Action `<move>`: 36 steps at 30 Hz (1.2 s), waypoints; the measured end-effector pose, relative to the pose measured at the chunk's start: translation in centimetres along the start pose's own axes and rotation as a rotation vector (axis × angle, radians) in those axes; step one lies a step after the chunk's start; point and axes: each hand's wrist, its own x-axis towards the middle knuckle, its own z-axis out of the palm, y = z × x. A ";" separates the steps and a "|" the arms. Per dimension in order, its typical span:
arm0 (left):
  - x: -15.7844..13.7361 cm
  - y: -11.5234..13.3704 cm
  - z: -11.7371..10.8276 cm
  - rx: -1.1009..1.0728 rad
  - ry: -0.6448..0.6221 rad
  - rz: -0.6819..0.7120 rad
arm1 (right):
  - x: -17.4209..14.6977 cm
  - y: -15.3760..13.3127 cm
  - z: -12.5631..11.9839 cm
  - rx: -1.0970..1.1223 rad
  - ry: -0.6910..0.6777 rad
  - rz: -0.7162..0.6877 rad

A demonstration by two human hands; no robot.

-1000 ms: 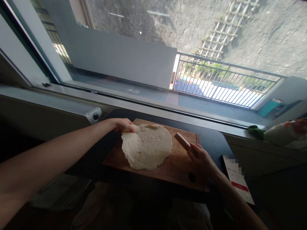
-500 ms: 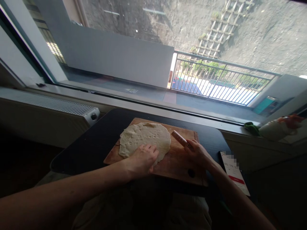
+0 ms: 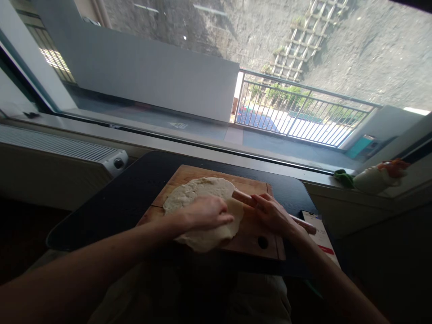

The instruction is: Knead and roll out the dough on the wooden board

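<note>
A flat sheet of dough point(image 3: 199, 189) lies on a wooden cutting board point(image 3: 254, 227), its near edge reaching the board's front edge. My left hand point(image 3: 207, 212) is over the middle of the dough, slightly blurred. Its thumb stands apart from the loosely bent fingers, and nothing shows between them. To the right, my right hand point(image 3: 270, 211) wraps around a thin wooden rolling pin point(image 3: 243, 197). One end of the pin points at the dough's right edge; the other sticks out past my wrist.
Under the board is a dark table point(image 3: 118, 193). A phone point(image 3: 322, 238) lies at its right edge. Behind stands a window sill with a green cloth point(image 3: 344, 178) and a pale jug-like object point(image 3: 367, 182). A radiator point(image 3: 67, 146) is at the left.
My left hand has lifted from the dough's near edge and moved slightly up and right. The dough has shifted, its near part now lying further forward. The rolling pin has turned flatter.
</note>
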 end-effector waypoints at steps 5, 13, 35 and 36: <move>6.1 -5.2 -2.9 0.117 0.078 -0.197 | 1.7 -2.1 1.2 -0.157 -0.013 0.010; 10.5 -6.7 -2.1 0.034 -0.047 -0.171 | 1.3 -3.3 5.1 -0.342 0.078 0.024; 10.8 -8.9 -3.4 -0.589 -0.209 -0.087 | 2.6 -4.0 4.9 -0.314 0.033 0.084; 10.8 -8.7 -3.3 -0.596 -0.212 -0.096 | 1.7 -4.4 5.1 -0.311 0.030 0.025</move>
